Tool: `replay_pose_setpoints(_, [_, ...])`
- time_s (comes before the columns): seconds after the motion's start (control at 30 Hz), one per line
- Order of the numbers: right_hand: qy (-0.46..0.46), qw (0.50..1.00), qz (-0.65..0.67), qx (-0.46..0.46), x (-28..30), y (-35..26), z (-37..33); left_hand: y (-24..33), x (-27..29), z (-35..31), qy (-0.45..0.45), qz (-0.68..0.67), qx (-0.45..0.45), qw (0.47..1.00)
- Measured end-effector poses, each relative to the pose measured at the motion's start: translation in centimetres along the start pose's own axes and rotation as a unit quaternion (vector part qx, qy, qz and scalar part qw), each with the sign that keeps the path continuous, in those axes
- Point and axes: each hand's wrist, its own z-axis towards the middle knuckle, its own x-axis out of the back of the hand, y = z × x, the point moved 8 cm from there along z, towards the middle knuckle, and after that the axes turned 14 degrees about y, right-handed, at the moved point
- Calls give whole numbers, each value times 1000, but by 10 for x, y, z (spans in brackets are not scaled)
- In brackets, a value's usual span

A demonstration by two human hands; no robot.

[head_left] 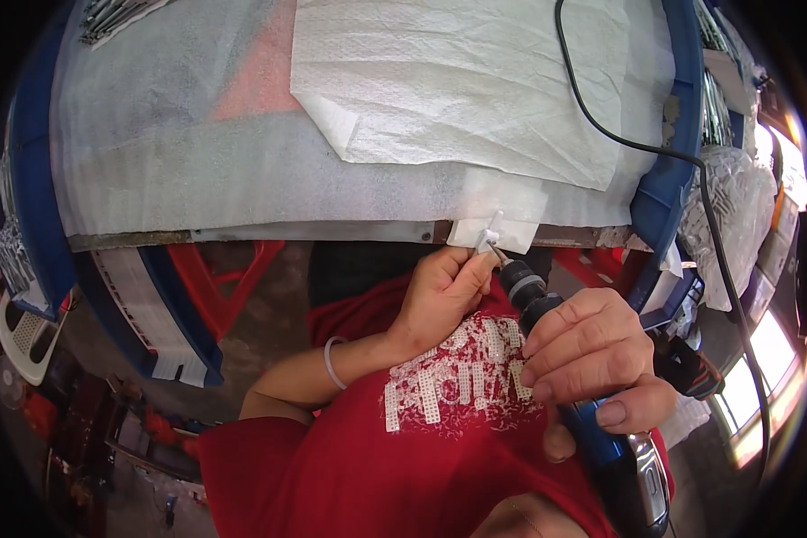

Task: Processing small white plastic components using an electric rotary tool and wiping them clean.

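My left hand (pixel 448 285) is closed at the table's near edge, thumb and fingers pinching a small white plastic-looking part (pixel 487 240). Its exact kind is too small to make out. My right hand (pixel 592 350) grips a blue and black electric screwdriver (pixel 592 430), tilted so that its chuck points up and left. The thin bit (pixel 498 252) reaches the white part beside my left thumb; whether it touches is hard to tell. Under the part lies a folded white pad (pixel 520 215) over the table edge.
White foam sheeting (pixel 152 170) covers the table, with a creased white sheet (pixel 457 81) on top. A black cable (pixel 592 117) crosses the right side. Blue trays (pixel 681 117) flank the table; metal rods (pixel 117 18) lie far left. A clear bag of parts (pixel 726 215) stands right.
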Motion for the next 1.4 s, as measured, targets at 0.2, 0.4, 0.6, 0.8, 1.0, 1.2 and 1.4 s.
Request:
replay_pose_setpoints(0.2, [13,1000,-15,-11,-5,4,4,-1,2,0,-1,16,-28,999])
replay_pose_setpoints(0.4, [-55,997,-46,-18,-10,12,6,-5,5,2,45,34,-49,997])
replay_pose_setpoints(0.6, [-44,998,-33,-25,-7,16,7,1,7,3,75,49,-72,993])
replay_pose_setpoints(0.8, [-48,998,-31,0,-10,15,9,-3,8,0,46,64,-72,994])
replay_pose_setpoints(1.0, [-68,997,-42,10,-9,9,9,9,2,-1,38,77,-97,992])
replay_pose_setpoints(1.2, [-48,997,-47,25,0,-2,3,14,-1,-4,41,60,-89,993])
replay_pose_setpoints(1.4, [-54,997,-53,23,1,-1,2,11,-1,-4,40,40,-62,996])
